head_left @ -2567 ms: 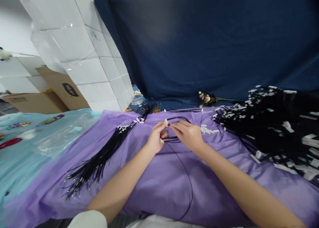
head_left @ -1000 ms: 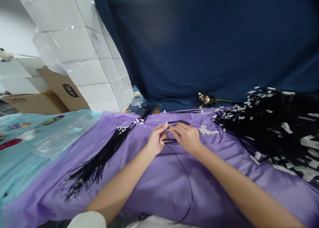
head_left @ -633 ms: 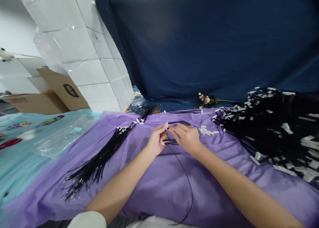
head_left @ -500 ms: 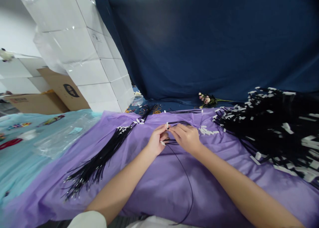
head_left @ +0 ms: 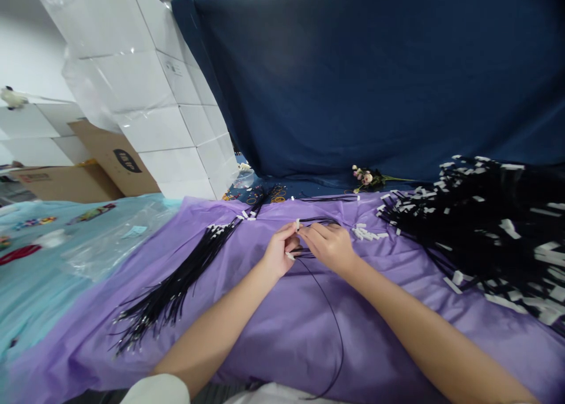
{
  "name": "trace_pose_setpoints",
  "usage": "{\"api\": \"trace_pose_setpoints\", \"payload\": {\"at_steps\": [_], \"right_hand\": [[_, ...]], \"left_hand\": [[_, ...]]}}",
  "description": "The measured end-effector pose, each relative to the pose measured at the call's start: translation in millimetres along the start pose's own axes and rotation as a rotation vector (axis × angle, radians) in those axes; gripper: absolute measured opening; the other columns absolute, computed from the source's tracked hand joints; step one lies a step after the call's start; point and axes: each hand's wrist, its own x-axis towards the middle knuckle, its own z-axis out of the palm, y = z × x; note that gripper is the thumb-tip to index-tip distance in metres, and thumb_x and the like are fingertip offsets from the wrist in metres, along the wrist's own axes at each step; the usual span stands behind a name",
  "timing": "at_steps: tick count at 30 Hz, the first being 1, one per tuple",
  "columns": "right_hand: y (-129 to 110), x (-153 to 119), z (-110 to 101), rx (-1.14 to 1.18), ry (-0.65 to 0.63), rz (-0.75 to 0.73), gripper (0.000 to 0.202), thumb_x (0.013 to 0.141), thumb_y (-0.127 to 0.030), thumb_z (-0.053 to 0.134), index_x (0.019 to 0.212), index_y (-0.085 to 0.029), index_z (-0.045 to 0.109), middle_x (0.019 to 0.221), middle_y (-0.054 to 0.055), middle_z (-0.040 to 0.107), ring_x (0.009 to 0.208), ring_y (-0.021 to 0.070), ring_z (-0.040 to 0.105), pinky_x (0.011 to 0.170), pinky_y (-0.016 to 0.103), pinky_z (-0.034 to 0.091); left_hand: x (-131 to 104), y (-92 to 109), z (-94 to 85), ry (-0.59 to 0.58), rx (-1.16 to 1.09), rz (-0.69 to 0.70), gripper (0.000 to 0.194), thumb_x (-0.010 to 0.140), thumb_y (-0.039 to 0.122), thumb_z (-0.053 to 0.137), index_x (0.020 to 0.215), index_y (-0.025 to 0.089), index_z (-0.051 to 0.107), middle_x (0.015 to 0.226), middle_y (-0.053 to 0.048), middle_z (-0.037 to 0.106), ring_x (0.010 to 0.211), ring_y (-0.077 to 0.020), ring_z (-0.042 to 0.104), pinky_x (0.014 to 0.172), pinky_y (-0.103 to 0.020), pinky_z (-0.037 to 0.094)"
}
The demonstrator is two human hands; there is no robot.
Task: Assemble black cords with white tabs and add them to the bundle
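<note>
Two tags in left hand; right hand gripping cords just beside. Judged mid-step: bundle laid out, loose tags and pile remaining.

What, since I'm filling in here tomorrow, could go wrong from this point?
The tiny white piece in the left grip could slip. The thin cord curving down over the purple cloth might snag. The right grip could brush the loose white pieces lying just to its right.
</note>
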Motion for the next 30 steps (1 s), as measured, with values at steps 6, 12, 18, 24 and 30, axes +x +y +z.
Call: {"api": "trace_pose_setpoints", "payload": {"at_steps": [6,12,18,24,30], "right_hand": [[0,-1,1,-0.009,-0.008,0.019,0.017,0.089,-0.018,0.05,0.088,-0.019,0.067,0.06,-0.002,0.056,0.052,0.0093,0.046,0.056,0.027,0.027],[0,-6,5,-0.036,-0.041,0.02,0.018,0.089,-0.019,0.049,0.084,-0.019,0.067,0.06,-0.002,0.055,0.049,0.0086,0.043,0.054,0.028,0.025],[0,-4,4,-0.037,-0.056,-0.009,0.024,0.087,-0.017,0.05,0.106,-0.02,0.064,0.088,0.004,0.065,0.072,0.0129,0.055,0.066,0.029,0.032],[-6,-6,9,0.019,-0.143,-0.077,0.029,0.088,-0.016,0.048,0.112,-0.023,0.061,0.115,0.008,0.06,0.101,0.0196,0.052,0.091,0.039,0.033],[-7,-9,14,0.015,-0.136,-0.134,0.025,0.088,-0.019,0.053,0.11,-0.027,0.062,0.125,0.005,0.056,0.118,0.0225,0.044,0.099,0.044,0.028]], "left_hand": [[1,0,0.5,0.011,0.002,-0.008,0.019,0.066,0.027,0.07,0.074,0.015,0.058,0.04,0.01,0.031,0.029,-0.0017,0.017,0.033,-0.018,0.015],[2,5,-0.4,0.103,0.016,-0.006,0.02,0.065,0.027,0.069,0.08,0.014,0.062,0.043,0.009,0.038,0.029,-0.0013,0.02,0.034,-0.017,0.015],[9,17,-8.5,0.195,-0.054,0.036,0.026,0.065,0.028,0.072,0.084,0.014,0.061,0.056,0.007,0.05,0.03,0.0005,0.024,0.031,-0.015,0.017],[20,24,-24.7,0.213,-0.134,0.106,0.023,0.067,0.027,0.07,0.08,0.013,0.057,0.055,0.007,0.05,0.031,0.0004,0.027,0.03,-0.015,0.021],[21,32,-25.8,0.243,-0.177,0.122,0.023,0.07,0.029,0.069,0.072,0.013,0.052,0.048,0.008,0.043,0.029,-0.0006,0.025,0.03,-0.015,0.02]]}}
